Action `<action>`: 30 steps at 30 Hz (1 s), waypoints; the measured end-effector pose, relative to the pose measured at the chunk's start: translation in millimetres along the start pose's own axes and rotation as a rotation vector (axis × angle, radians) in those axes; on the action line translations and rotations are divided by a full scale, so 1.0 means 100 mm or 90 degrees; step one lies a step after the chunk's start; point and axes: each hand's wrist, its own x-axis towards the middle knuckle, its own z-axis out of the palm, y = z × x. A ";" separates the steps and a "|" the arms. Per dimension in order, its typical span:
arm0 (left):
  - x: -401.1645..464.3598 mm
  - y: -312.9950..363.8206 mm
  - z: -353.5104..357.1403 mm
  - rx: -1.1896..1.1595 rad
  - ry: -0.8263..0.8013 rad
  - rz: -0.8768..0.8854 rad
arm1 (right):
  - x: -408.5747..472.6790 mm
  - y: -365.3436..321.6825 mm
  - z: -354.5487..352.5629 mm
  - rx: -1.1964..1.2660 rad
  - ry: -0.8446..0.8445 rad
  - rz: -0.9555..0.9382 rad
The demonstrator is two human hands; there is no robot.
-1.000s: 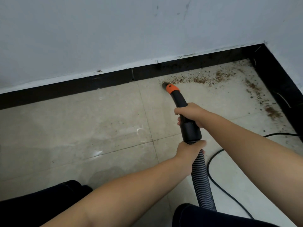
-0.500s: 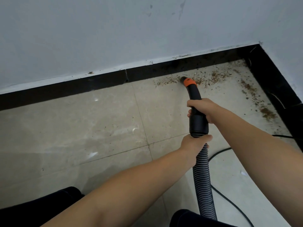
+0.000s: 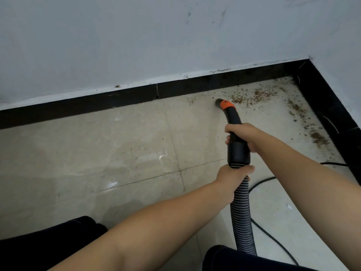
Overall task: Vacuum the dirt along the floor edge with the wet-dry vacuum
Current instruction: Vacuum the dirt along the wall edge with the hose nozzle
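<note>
Right hand (image 3: 241,136) grips the nozzle (image 3: 224,105), left hand (image 3: 233,176) holds the hose (image 3: 242,214). The mouth sits on the floor (image 3: 117,153) beside the dirt (image 3: 252,97). Best kept low, swept slowly rightward along the skirting (image 3: 214,83).

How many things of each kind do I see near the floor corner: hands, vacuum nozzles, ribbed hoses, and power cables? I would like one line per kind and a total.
Hands: 2, left hand and right hand, both in a grip on the vacuum
Vacuum nozzle: 1
Ribbed hose: 1
Power cable: 1
Total: 5
</note>
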 end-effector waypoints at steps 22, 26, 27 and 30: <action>0.12 0.05 -0.28 -0.057 0.049 -0.018 | 0.04 -0.19 0.46 -0.055 -0.059 -0.034; 0.20 0.12 -0.21 -0.024 0.012 -0.036 | 0.13 -0.15 0.26 -0.009 0.012 -0.017; 0.22 0.14 -0.19 -0.014 0.004 -0.040 | 0.15 -0.14 0.21 0.005 0.023 -0.010; 0.27 0.21 -0.14 0.003 -0.008 -0.049 | 0.19 -0.17 0.12 0.032 0.036 -0.001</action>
